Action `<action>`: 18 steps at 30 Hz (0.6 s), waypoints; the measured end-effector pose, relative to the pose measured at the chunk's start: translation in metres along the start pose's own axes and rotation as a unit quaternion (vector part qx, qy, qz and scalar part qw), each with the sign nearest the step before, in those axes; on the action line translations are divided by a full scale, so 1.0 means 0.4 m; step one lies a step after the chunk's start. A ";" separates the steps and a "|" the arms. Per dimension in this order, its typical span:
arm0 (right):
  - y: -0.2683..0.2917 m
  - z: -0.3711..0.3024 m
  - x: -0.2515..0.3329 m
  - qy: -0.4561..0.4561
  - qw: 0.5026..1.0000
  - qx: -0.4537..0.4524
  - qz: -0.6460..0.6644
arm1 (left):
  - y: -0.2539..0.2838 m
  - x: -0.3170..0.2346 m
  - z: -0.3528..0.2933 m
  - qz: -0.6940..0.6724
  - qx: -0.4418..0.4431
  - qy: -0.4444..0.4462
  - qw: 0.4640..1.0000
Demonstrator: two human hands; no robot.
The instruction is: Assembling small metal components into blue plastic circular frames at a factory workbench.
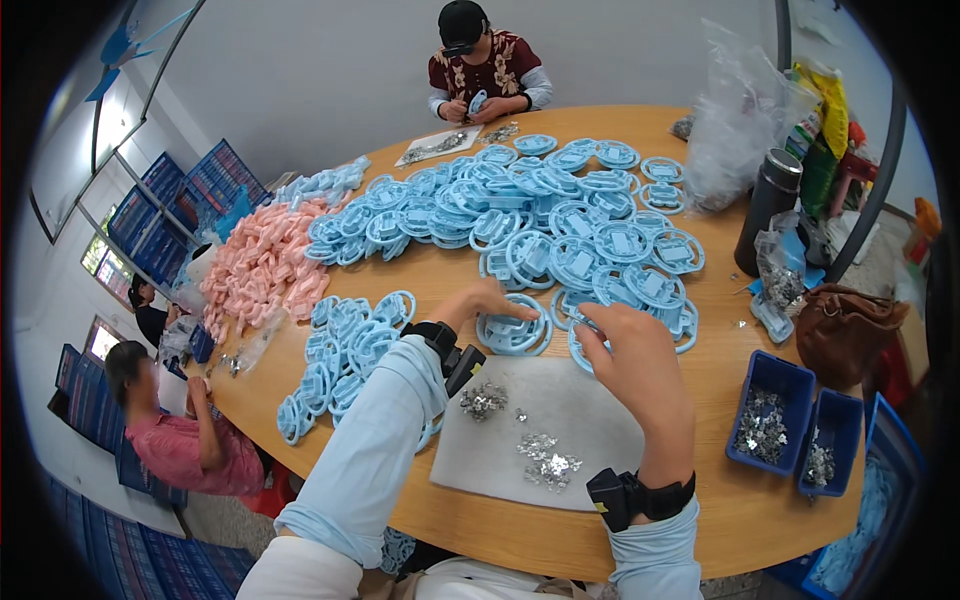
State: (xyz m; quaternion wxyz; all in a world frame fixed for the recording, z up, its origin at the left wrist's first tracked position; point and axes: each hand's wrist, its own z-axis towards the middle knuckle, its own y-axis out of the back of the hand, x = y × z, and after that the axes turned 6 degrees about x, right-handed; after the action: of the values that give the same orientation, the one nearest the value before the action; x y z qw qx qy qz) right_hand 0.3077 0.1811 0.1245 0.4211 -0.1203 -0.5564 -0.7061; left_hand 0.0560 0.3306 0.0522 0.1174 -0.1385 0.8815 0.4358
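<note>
My left hand is at a light blue oval plastic ring just beyond the mat, its fingers closed over the ring's far edge. To the right, my right hand has its fingers bent together beside more blue rings; whatever is between the fingertips is too small to make out. Below both hands lies a pale grey mat. On it are a heap of small metal parts and a looser, shiny spread of metal pieces. A large pile of similar blue rings lies beyond my hands.
Pink plastic parts and a smaller blue heap lie left. At right stand two blue bins of metal parts, a dark thermos and a brown bag. A co-worker sits across the table.
</note>
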 end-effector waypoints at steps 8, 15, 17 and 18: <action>-0.007 -0.003 -0.019 0.011 1.000 -0.017 -0.011 | 0.021 0.001 -0.080 -0.253 -0.019 -0.076 0.964; 0.012 -0.008 -0.012 -0.008 1.000 -0.025 0.011 | 0.129 0.162 -0.265 -0.420 -0.117 -0.180 0.882; 0.013 -0.008 -0.009 -0.003 0.999 -0.028 0.021 | 0.190 0.311 -0.339 -0.446 -0.160 -0.192 0.860; 0.013 -0.005 -0.013 0.001 0.999 -0.026 0.021 | 0.207 0.365 -0.383 -0.466 -0.196 -0.153 0.849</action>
State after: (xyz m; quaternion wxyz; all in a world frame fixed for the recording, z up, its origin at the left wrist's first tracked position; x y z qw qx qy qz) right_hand 0.3151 0.1814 0.1239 0.4331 -0.1423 -0.5346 -0.7116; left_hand -0.1225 0.2352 0.1562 0.4101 -0.4846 0.5809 0.5095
